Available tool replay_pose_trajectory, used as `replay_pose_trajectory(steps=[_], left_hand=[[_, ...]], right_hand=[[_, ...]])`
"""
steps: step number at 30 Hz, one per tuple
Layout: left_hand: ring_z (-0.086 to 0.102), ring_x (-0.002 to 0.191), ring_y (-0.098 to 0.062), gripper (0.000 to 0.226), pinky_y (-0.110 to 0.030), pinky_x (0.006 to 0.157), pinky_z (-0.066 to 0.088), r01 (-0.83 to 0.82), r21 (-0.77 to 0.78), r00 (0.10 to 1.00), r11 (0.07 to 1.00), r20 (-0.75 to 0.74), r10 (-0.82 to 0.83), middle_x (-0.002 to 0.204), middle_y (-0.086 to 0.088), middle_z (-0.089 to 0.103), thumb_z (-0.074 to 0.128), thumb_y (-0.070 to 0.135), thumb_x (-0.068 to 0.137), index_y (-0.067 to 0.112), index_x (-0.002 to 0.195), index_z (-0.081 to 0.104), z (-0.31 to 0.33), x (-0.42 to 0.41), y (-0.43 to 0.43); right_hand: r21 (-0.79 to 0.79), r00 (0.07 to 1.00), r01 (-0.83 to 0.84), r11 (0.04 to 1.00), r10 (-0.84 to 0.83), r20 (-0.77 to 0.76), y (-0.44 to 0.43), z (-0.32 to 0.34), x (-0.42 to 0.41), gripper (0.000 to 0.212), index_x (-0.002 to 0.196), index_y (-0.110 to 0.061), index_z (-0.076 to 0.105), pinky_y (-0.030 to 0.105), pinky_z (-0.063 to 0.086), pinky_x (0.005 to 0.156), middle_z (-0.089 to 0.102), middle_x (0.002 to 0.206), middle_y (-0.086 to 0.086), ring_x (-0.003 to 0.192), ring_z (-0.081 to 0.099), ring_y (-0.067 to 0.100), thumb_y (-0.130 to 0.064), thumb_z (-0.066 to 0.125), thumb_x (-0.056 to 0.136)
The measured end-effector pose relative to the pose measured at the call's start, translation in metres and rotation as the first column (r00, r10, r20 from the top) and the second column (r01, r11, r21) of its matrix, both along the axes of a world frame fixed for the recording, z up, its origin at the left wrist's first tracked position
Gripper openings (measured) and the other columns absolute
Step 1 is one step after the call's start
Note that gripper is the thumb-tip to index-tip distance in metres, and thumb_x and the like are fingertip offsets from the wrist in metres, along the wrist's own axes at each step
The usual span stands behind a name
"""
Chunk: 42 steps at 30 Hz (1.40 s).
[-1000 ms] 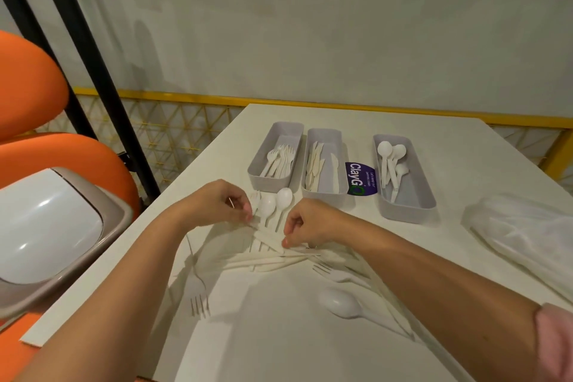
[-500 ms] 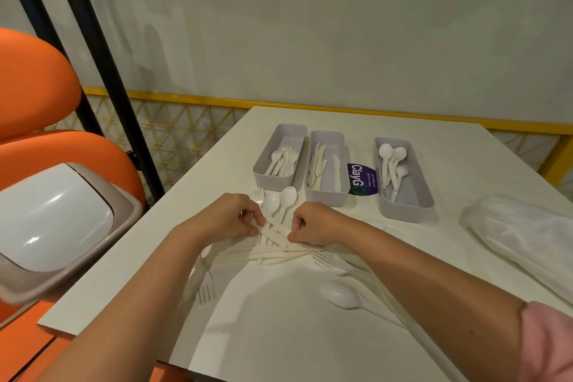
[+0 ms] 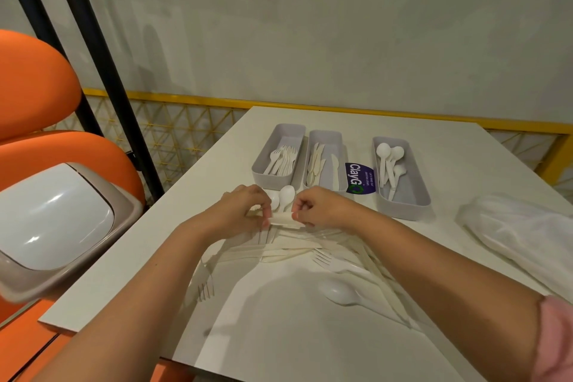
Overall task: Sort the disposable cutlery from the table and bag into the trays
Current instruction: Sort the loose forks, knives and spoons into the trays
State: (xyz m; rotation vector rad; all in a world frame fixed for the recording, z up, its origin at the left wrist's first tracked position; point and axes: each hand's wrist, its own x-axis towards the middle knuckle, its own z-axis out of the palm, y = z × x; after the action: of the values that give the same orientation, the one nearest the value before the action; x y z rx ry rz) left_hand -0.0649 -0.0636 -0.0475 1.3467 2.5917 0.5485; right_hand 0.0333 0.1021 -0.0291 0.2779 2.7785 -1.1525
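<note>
Left hand (image 3: 245,211) and right hand (image 3: 319,208) each pinch an end of one flat white utensil (image 3: 283,222), held just over the loose cutlery pile (image 3: 294,246) in the middle of the table (image 3: 279,335). Toward the far edge I see the fork tray (image 3: 269,180), knife tray (image 3: 325,135) and spoon tray (image 3: 403,209) side by side; the plastic bag (image 3: 521,226) lies at the right edge.

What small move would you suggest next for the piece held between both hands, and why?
Probably carry the flat piece to the middle tray: the left hand and right hand pinch its ends, it looks like a knife, and that tray holds knives.
</note>
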Motion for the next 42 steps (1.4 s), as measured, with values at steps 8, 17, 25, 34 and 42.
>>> replay_pose_trajectory(steps=[8,17,25,34,42], left_hand=[[0.046,0.065,-0.013,0.019,-0.024,0.066,0.041,-0.035,0.131,0.963,0.991,0.269,-0.002,0.072,0.006,0.058,0.043,0.010,0.097,0.021,0.082,0.043,0.014,0.005,-0.003],[0.039,0.068,-0.017,0.017,-0.028,0.067,0.035,-0.169,0.104,0.940,0.980,0.316,0.128,0.072,0.003,0.046,0.035,0.017,0.101,0.012,0.097,0.051,0.014,0.002,-0.004],[0.043,0.062,-0.009,0.020,-0.019,0.058,0.034,-0.095,0.073,0.926,0.993,0.373,0.061,0.072,0.004,0.048,0.048,0.024,0.097,0.010,0.085,0.053,0.016,0.010,-0.007],[0.037,0.067,-0.012,0.029,-0.026,0.065,0.031,-0.028,0.071,0.960,0.997,0.279,0.007,0.070,0.006,0.039,0.038,0.026,0.101,0.025,0.072,0.042,0.015,0.020,0.010],[0.047,0.061,-0.010,0.034,-0.021,0.066,0.039,-0.019,0.201,0.863,0.979,0.498,-0.085,0.072,0.004,0.050,0.029,0.027,0.103,0.004,0.105,0.053,0.021,0.027,0.010]], right_hand=[[-0.161,0.986,0.156,0.975,-0.163,-0.034,0.008,0.011,0.007,0.020,0.100,-0.015,0.056,0.020,0.036,0.050,0.056,0.074,-0.001,0.060,0.048,0.009,-0.017,0.037,0.100],[0.215,0.987,-0.161,0.963,0.152,0.059,-0.003,-0.009,0.021,0.031,0.104,-0.013,0.066,0.018,0.040,0.062,0.051,0.079,-0.008,0.070,0.049,0.007,-0.030,0.073,0.079],[0.284,0.983,-0.181,0.941,0.169,0.066,0.000,-0.009,0.021,0.017,0.091,-0.014,0.060,0.020,0.038,0.063,0.047,0.072,-0.011,0.071,0.047,0.011,-0.022,0.072,0.080],[0.030,0.975,-0.012,0.999,0.018,-0.223,0.012,0.014,0.016,0.012,0.089,-0.003,0.071,0.006,0.037,0.055,0.055,0.066,-0.008,0.058,0.044,0.002,-0.014,0.068,0.084],[-0.230,0.895,0.143,0.963,-0.225,-0.385,0.017,0.012,0.010,0.005,0.081,-0.010,0.064,0.017,0.040,0.060,0.059,0.073,-0.003,0.063,0.050,0.004,-0.011,0.067,0.085]])
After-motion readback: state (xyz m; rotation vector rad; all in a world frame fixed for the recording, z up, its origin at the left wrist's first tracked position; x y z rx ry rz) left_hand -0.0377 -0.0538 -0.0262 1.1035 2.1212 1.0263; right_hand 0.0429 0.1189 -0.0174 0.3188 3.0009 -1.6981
